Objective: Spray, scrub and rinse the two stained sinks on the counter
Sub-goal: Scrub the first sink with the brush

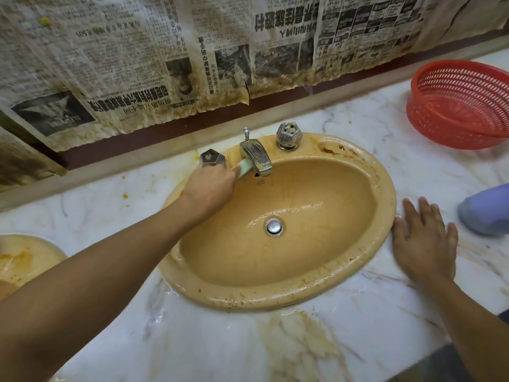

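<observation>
While my left hand [209,186] grips a pale green sponge [245,167] against the faucet [256,158], my right hand [425,244] rests flat beside the centre-frame tan sink [387,188], its rim brown-stained.

The scene is lit evenly and fairly brightly from overhead, and only soft, faint shadows are cast. Pale glare is seen on the wet wall of the sink [316,257] and on the bench [192,340]. Straight lines are bowed toward the edges by the wide lens, and the corners are rendered slightly soft.
</observation>
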A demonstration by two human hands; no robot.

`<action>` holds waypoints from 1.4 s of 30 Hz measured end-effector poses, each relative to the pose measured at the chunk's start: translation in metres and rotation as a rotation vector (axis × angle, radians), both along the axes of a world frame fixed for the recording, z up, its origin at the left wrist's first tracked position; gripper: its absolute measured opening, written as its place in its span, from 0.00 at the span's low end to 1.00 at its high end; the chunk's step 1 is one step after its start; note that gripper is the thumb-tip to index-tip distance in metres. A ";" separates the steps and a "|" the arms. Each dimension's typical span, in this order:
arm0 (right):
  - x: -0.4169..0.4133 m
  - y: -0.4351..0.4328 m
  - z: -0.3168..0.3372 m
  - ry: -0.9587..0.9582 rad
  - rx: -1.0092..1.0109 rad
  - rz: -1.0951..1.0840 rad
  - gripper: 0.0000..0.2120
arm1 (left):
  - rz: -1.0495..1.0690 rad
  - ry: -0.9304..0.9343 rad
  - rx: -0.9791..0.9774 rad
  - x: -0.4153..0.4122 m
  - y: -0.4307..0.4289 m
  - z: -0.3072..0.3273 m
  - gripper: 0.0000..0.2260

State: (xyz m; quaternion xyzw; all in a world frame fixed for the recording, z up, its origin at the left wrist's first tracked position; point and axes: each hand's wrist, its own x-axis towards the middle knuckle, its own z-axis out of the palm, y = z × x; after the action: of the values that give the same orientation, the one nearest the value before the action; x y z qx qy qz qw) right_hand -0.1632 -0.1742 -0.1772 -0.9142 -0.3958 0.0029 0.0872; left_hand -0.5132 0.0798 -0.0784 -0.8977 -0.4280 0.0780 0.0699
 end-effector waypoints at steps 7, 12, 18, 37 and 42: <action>-0.003 0.001 0.001 0.008 -0.001 -0.011 0.32 | 0.128 -0.009 0.007 -0.020 -0.017 -0.002 0.20; -0.001 0.000 0.001 0.001 0.002 -0.001 0.32 | 0.182 -0.079 -0.053 -0.003 -0.015 -0.006 0.17; -0.004 0.002 0.002 0.005 -0.022 -0.011 0.32 | 0.271 -0.399 -0.056 -0.060 -0.022 0.030 0.17; -0.001 0.003 -0.001 -0.025 -0.007 -0.018 0.31 | 0.372 -0.271 -0.134 -0.068 0.028 0.025 0.13; -0.002 0.002 -0.002 -0.019 -0.002 -0.027 0.31 | 0.556 -0.539 -0.308 -0.090 -0.022 -0.002 0.16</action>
State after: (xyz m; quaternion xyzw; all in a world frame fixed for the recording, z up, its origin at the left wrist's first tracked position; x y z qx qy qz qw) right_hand -0.1657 -0.1720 -0.1793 -0.9194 -0.3844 -0.0065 0.0827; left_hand -0.6034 0.0576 -0.0807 -0.7363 -0.6403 -0.0809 -0.2033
